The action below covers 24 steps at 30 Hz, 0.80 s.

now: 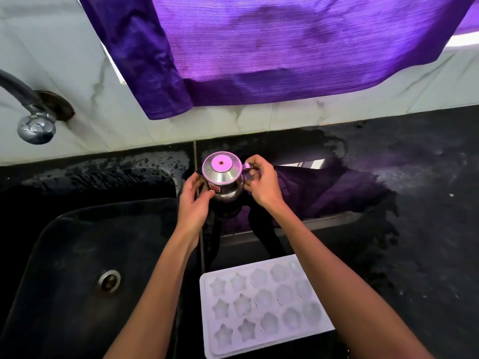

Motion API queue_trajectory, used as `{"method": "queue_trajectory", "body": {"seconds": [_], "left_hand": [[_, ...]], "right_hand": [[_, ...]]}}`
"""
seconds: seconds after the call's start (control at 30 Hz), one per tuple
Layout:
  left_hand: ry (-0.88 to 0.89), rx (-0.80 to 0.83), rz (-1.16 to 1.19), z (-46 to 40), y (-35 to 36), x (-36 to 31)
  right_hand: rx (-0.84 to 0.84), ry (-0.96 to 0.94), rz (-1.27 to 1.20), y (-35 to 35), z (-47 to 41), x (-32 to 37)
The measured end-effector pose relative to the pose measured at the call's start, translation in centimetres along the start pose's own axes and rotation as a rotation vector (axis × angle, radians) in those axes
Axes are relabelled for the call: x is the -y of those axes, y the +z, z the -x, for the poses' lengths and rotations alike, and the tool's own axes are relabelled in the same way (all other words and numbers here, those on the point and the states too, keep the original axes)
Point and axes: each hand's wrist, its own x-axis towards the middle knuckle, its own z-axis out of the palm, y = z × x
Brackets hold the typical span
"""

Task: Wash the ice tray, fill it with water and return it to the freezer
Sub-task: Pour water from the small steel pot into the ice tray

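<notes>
Head view: both hands hold a lidded steel jug on the black tabletop; the left hand grips its body, the right hand pinches its handle. Nearer, the white ice tray lies flat beside the sink.

Single head-worn wide-angle view, looking forward and steeply down over the counter (edges bowed by the lens). Sink sits at 8 o'clock, wall tiles at 12, forearms close beneath the lens.
</notes>
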Motion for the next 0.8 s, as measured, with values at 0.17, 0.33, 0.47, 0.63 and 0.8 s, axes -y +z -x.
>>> {"method": "queue_trajectory", "body": {"seconds": [0.17, 0.33, 0.47, 0.63, 0.8], "left_hand": [[0.003, -0.014, -0.006, 0.0, -0.2, -0.1], [-0.003, 0.008, -0.025, 0.4, -0.2, -0.4], [-0.044, -0.014, -0.073, 2.7, -1.7, -0.3], [-0.09, 0.009, -0.142, 10.2, -5.9, 1.0], [-0.193, 0.035, -0.224, 16.2, -8.8, 3.8]], "right_hand": [[0.008, -0.022, -0.007, 0.1, 0.2, 0.7], [0.075, -0.014, -0.02, -0.7, 1.1, 1.4], [0.084, -0.011, 0.132, -2.8, 3.2, 2.6], [0.032, 0.045, 0.115, -7.2, 8.7, 2.0], [-0.078, 0.117, 0.139, -11.0, 14.7, 0.5]]}}
